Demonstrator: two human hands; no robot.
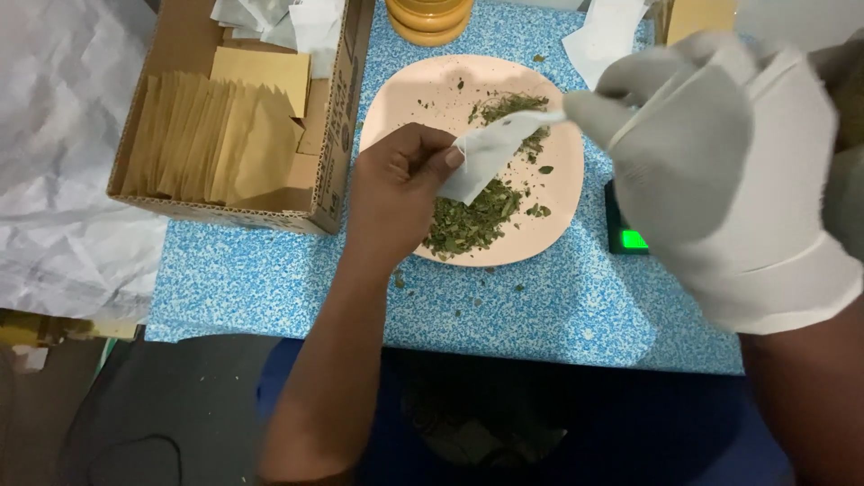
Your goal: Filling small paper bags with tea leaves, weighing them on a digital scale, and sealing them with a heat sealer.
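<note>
Head view: sachet (pixel 490 153) between both hands.

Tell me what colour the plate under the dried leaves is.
Pale pink plate, seen in the head view.

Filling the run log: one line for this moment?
left hand: pinches white sachet | right hand: gloved, holds sachet's other end | below: dried leaves on pink plate

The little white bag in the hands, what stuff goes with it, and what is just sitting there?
In use:
left hand pinching the white bag
gloved right hand holding its other end
dried green leaves
pink plate

Lying about:
cardboard box of brown envelopes
wooden jar
white paper
device with green light
</note>
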